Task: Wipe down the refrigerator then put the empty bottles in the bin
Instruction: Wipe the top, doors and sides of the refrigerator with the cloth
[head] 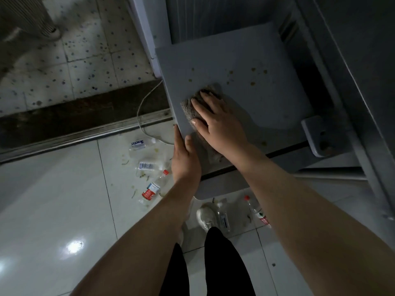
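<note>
White tile floor (64, 189): glossy underfoot; we stand on it with a pale shoe (206, 216) just below the refrigerator's front edge.
Bottles near our feet: one clear bottle (223, 217) lies beside the shoe, and a red-capped bottle (257, 210) lies just right of it.
Bottles to the left: a red-labelled bottle (152, 189) and two blue-labelled bottles (146, 165) (139, 144) lie scattered on the floor among bits of litter, all untouched.
Bin: we see none in view.
Left hand (184, 159): it braces on the left edge of the refrigerator top (256, 99), fingers straight along the side and thumb resting on the surface; it holds nothing.
Right hand (215, 122): fingers spread flat, pressing a grey-brown cloth (188, 105) against the top near its left front.
Stains (252, 75): brownish spots dot the surface beyond and to the right of the cloth, plus one nearer the front right.
Open door (352, 60): it stands at the far right, with a hinge bracket (320, 135) at the corner.
Step in hand: we judge this the wiping step, with spots left to clear.
Next move: we would push the cloth away and rightward over the spots, keeping firm flat pressure; the bottles wait until after.
</note>
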